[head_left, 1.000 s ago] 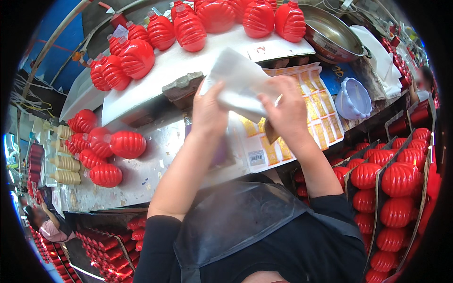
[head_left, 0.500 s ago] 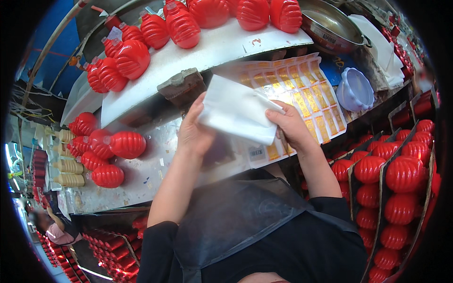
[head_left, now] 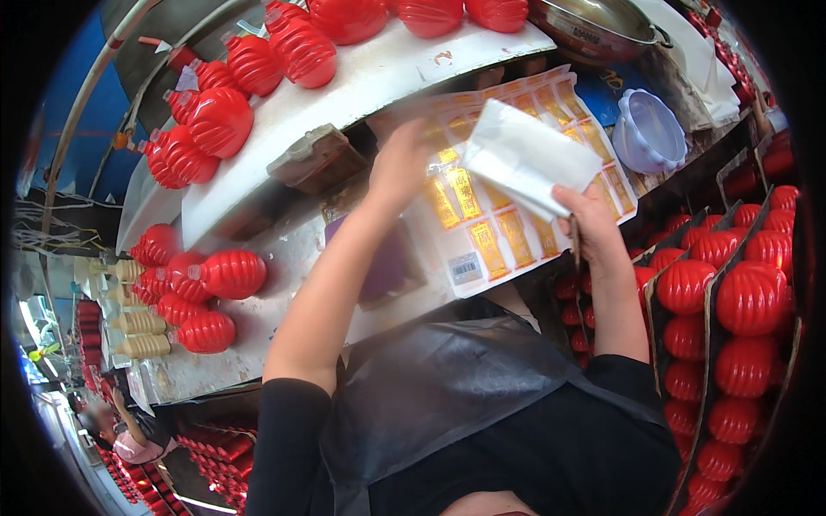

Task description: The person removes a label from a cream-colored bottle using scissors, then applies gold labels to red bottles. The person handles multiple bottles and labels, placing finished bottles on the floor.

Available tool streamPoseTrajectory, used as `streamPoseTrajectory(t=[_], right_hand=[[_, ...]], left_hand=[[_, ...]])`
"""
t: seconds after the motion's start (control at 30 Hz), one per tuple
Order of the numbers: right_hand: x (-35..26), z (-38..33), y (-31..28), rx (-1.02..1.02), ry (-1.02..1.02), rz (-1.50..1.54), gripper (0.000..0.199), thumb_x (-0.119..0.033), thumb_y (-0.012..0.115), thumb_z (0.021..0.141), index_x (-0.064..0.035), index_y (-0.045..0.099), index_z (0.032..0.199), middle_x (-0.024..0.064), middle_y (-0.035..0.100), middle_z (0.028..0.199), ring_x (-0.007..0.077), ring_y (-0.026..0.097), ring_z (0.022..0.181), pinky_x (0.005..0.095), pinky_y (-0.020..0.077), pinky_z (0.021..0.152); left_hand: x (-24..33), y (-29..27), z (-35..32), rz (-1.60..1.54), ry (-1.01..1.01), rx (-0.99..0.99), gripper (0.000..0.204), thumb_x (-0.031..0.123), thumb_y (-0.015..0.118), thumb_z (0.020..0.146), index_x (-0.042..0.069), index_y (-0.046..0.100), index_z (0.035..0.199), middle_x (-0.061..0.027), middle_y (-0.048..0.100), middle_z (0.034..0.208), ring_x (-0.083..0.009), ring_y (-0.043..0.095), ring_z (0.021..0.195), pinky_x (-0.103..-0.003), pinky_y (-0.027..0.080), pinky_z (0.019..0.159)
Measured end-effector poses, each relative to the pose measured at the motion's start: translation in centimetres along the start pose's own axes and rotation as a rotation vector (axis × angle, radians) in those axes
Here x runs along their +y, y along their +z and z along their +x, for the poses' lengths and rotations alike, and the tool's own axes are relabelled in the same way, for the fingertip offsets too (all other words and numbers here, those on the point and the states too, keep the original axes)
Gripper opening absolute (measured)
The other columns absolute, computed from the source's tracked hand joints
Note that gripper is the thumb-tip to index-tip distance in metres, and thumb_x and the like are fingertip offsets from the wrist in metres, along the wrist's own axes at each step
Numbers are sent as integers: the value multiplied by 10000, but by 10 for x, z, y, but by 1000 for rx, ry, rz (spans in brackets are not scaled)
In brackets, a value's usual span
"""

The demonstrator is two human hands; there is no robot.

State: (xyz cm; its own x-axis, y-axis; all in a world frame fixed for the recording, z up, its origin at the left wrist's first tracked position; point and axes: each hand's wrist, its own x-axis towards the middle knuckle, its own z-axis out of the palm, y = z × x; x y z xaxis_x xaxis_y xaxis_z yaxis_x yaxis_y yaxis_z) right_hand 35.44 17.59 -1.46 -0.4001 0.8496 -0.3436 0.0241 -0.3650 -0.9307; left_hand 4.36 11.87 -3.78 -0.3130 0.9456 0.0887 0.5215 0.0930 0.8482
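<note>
My right hand (head_left: 588, 217) is closed on one corner of a white, folded-looking paper stack (head_left: 527, 156), held tilted over the bench. A thin brown stick-like thing (head_left: 575, 238) hangs below those fingers. Under the paper lies a white sheet (head_left: 512, 236) printed with rows of gold labels. My left hand (head_left: 401, 163), apart from the paper, is over the upper left edge of the sheet, and motion smears its fingers. Beside it sits a dark, rough block (head_left: 315, 160). A purple flat patch (head_left: 379, 268) shows on the bench beneath my left forearm.
Red ribbed bottles (head_left: 299, 50) line the raised white shelf (head_left: 413, 73); more red bottles (head_left: 232, 273) and cream ones (head_left: 140, 323) lie at left. A lavender bowl (head_left: 650, 129) and metal pan (head_left: 598, 26) stand at right. Racked red bottles (head_left: 747, 297) fill the lower right. A person (head_left: 129, 434) is far left.
My left hand has let go of the white paper and moved up over the label sheet. My right hand has carried the paper to the right, uncovering more gold labels.
</note>
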Motion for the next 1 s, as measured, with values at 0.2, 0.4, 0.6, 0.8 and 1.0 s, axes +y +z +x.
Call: streamPoseTrajectory(t=[0.2,0.4,0.6,0.8,1.0], right_hand=[[-4,1,-27,54,-58,144,247,-84,619,974,23,616,1196,62,676,835,76,515,493,225,398,442],[-4,6,-23,11,-45,190,256,-102,628,973,27,600,1192,58,660,818,75,510,489,218,398,448],[-17,18,-28,-50,-26,206,274,-165,671,953,18,602,1146,48,648,797,63,507,490,213,377,431],[-45,58,-7,-266,18,131,266,-189,693,939,7,608,1097,28,623,762,50,496,492,209,346,418],[-45,134,53,-351,270,3,223,-154,729,919,-56,572,1044,13,580,769,57,490,501,206,361,417]], left_hand=[[6,13,46,816,39,-118,630,116,651,943,68,446,1536,-249,565,1457,-435,550,1333,-518,457,1099],[1,11,61,990,-26,-36,488,139,694,909,69,585,1380,-193,715,1176,-403,683,1105,-525,505,988],[-3,10,26,977,372,83,101,102,694,827,76,685,924,-131,673,877,-350,683,834,-479,547,785],[-3,40,-14,985,406,-95,146,169,717,811,123,702,948,-109,680,869,-325,689,821,-438,572,777],[0,56,-21,944,326,-168,251,149,714,805,111,713,1053,-113,702,959,-318,700,939,-440,588,806]])
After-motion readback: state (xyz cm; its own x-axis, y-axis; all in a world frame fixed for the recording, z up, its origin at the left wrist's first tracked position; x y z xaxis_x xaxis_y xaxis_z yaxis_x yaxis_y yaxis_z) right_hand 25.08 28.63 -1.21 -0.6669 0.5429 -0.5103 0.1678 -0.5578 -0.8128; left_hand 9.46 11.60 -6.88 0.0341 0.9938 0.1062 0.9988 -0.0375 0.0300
